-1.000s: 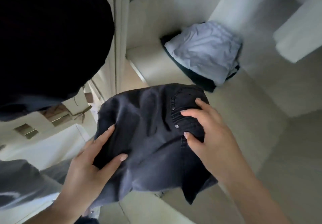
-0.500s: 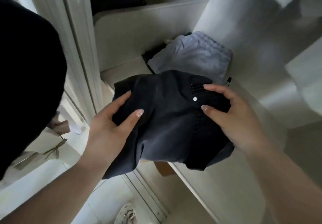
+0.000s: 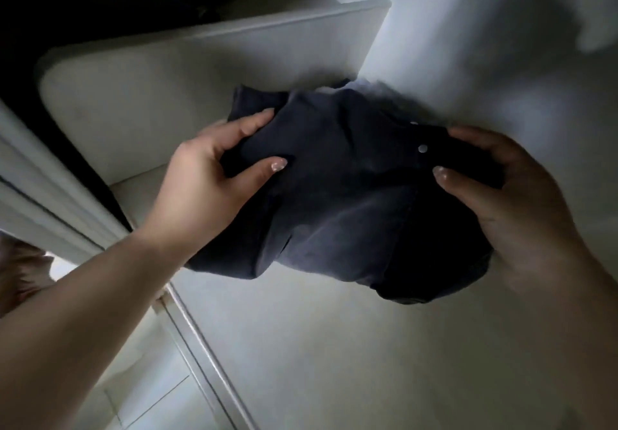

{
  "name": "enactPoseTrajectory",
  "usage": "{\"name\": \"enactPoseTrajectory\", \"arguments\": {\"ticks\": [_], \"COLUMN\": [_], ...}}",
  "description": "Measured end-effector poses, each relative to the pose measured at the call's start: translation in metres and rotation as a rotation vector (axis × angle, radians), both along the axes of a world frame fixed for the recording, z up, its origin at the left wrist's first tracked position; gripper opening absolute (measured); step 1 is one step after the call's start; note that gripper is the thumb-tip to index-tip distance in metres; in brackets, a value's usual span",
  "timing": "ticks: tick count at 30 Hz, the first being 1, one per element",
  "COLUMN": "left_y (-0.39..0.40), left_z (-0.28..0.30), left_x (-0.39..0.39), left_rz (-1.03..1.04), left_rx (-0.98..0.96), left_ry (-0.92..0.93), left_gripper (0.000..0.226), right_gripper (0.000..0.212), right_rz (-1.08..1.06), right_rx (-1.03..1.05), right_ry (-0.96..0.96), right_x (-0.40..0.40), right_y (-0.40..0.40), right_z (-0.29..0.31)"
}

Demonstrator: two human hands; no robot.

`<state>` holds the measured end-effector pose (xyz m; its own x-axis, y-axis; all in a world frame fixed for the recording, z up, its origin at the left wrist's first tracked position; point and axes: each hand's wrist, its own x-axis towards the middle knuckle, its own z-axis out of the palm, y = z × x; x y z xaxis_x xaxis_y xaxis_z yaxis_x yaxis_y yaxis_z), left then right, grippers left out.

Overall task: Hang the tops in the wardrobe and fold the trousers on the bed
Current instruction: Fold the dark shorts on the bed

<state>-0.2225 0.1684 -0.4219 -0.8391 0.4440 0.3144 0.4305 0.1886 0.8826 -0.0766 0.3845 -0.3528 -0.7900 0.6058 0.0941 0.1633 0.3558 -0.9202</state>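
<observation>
The folded dark denim trousers [image 3: 351, 195] hang between both hands, above the pale wardrobe shelf [image 3: 334, 346]. A metal rivet [image 3: 422, 148] shows on the cloth just left of the right hand's thumb. The left hand [image 3: 214, 182] grips the bundle's left edge, thumb on top and fingers curled over the far corner. The right hand [image 3: 511, 202] clamps the right edge, thumb pressed on the upper face, fingers wrapped round the side. Beyond the left hand stands a white divider panel [image 3: 200, 71]; below its wrist runs the wardrobe's sliding-door track [image 3: 200, 346].
</observation>
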Motion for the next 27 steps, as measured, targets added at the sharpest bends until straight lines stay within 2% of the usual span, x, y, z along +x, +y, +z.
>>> {"name": "enactPoseTrajectory", "arguments": {"ticks": [4, 6, 9, 12, 15, 18, 21, 23, 25, 27], "left_y": [0.049, 0.067, 0.097, 0.112, 0.112, 0.117, 0.125, 0.127, 0.133, 0.141], "left_z": [0.028, 0.037, 0.045, 0.030, -0.003, -0.027, -0.033, -0.035, -0.039, -0.048], "left_x": [-0.028, -0.043, -0.082, -0.119, -0.140, -0.146, -0.127, -0.101, -0.073, -0.055], "left_rz": [-0.006, 0.030, -0.035, -0.165, -0.285, -0.270, -0.110, -0.088, -0.160, -0.227], "left_rx": [-0.016, -0.105, -0.244, -0.432, -0.711, -0.813, -0.822, -0.756, -0.742, -0.780], "left_ry": [0.116, 0.194, 0.248, 0.239, 0.242, 0.285, 0.567, 0.685, 0.677, 0.610], "left_gripper": [0.042, 0.036, 0.046, 0.048, 0.049, 0.052, 0.055, 0.057, 0.067, 0.073], "right_gripper": [0.031, 0.028, 0.041, 0.035, 0.045, 0.050, 0.060, 0.071, 0.071, 0.068], "right_rz": [-0.011, -0.027, -0.045, -0.119, -0.139, -0.149, -0.120, -0.154, -0.159, -0.090], "right_rx": [0.053, 0.065, 0.001, -0.053, -0.012, 0.045, 0.221, 0.481, 0.716, 0.850], "right_ry": [0.072, 0.137, 0.232, 0.123, -0.115, -0.265, -0.412, -0.585, -0.594, -0.469], "right_x": [-0.014, -0.017, -0.020, -0.020, -0.014, -0.010, -0.005, -0.004, -0.012, -0.029], "right_y": [0.044, 0.058, 0.081, 0.083, 0.063, 0.057, 0.067, 0.069, 0.061, 0.048], "right_z": [0.024, 0.032, 0.028, -0.020, -0.082, -0.112, -0.109, -0.102, -0.094, -0.093]}}
